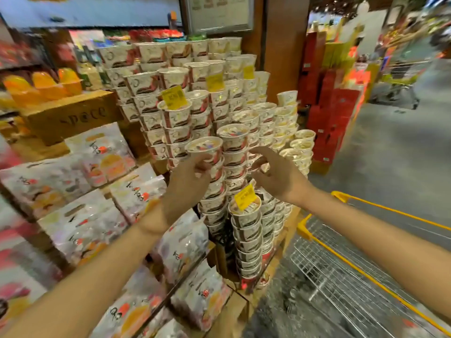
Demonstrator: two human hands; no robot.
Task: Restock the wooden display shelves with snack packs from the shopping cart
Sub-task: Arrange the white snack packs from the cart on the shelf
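Both hands at the snack-cup stacks, L hand holding 1 cup.

L hand (186, 184) grips a snack cup (204, 145) w/ curled fingers, cup tilted, just above the fingertips and beside the top of a cup stack (233, 152). R hand (275, 175) has fingers loosely bent, tips touching cups in the stack to the L of them; can't tell if it pinches 1. Yellow price tag (246, 196) sits just below R hand's fingers, print too blurred to read; another tag (173, 97) well above L fingers. Wooden crate (70, 115) far L of the fingers reads "space". Snack bags (136, 193) lie below-L of L hand, script unreadable. Cart's yellow rim (305, 230) is below-R of R hand.
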